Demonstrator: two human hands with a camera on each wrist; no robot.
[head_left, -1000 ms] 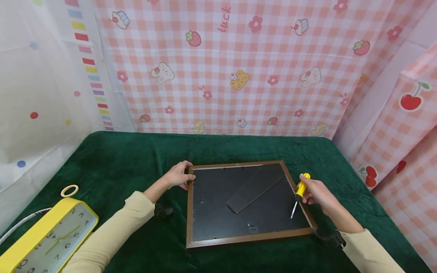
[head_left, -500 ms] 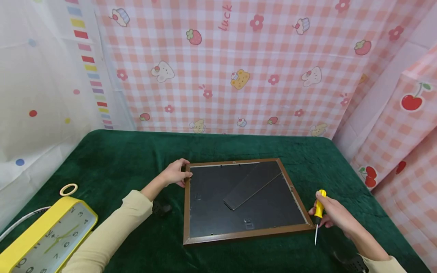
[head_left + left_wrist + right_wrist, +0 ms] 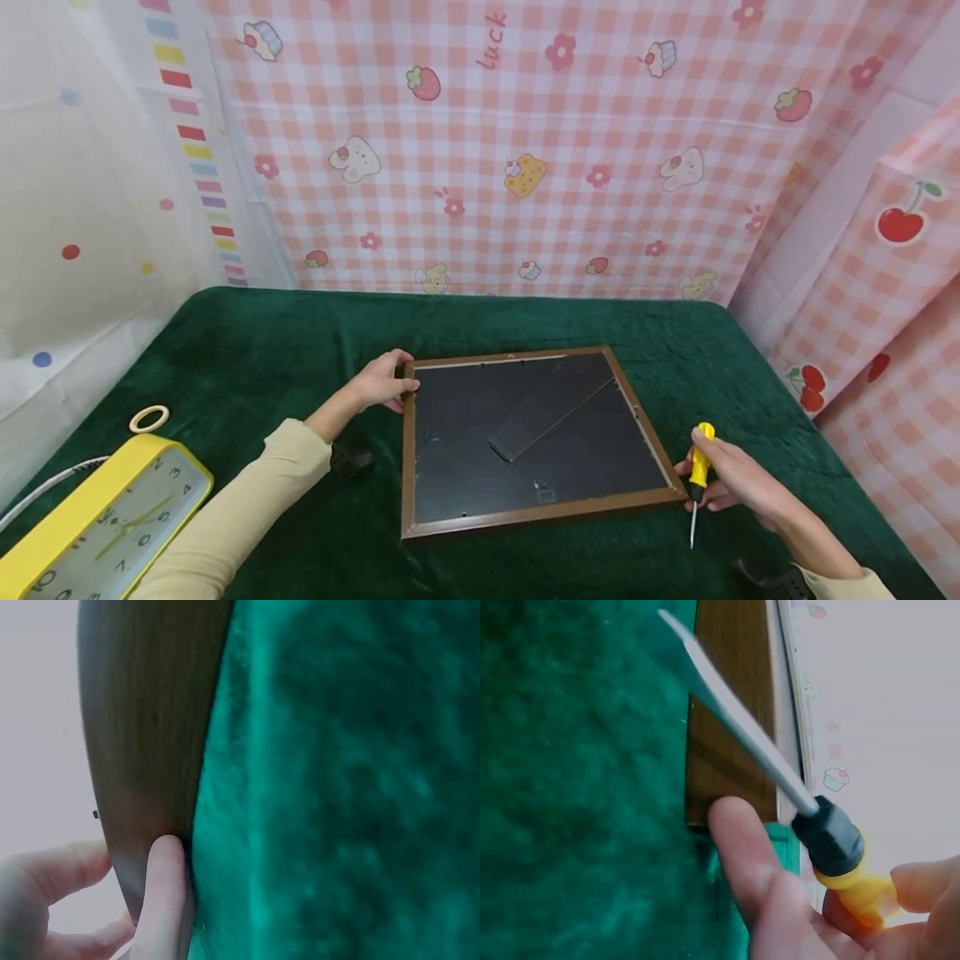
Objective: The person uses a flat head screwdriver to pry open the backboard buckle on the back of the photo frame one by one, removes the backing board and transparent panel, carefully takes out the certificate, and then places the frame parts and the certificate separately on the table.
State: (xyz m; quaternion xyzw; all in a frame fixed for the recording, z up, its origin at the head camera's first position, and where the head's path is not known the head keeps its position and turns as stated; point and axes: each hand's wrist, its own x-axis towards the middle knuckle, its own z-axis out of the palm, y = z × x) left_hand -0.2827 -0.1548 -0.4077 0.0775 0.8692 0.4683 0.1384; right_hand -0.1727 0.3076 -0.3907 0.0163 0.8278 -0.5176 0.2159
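A picture frame point(image 3: 540, 510) with a brown border lies face down on the green cloth. Its black backing board point(image 3: 465, 417) faces up, with a stand leg point(image 3: 547, 417) lying against it. My left hand point(image 3: 378, 383) grips the frame's left side near the far corner, thumb on top. In the left wrist view its fingers hold the brown edge point(image 3: 150, 735). A yellow-handled screwdriver point(image 3: 701, 467) is in my right hand point(image 3: 742, 483), shaft pointing down over the cloth. One right fingertip point(image 3: 735, 817) touches the frame's near right corner in the right wrist view.
A yellow clock point(image 3: 112, 525) stands at the left beside my sleeve, with a white cable point(image 3: 52, 490) behind it. A pale ring point(image 3: 149, 419) lies on the green cloth point(image 3: 300, 333) past the clock. Checked curtains point(image 3: 480, 167) hang behind the table.
My right hand has moved with the screwdriver from over the frame's right side to its near right corner. The frame has shifted slightly left; my left hand keeps its grip.
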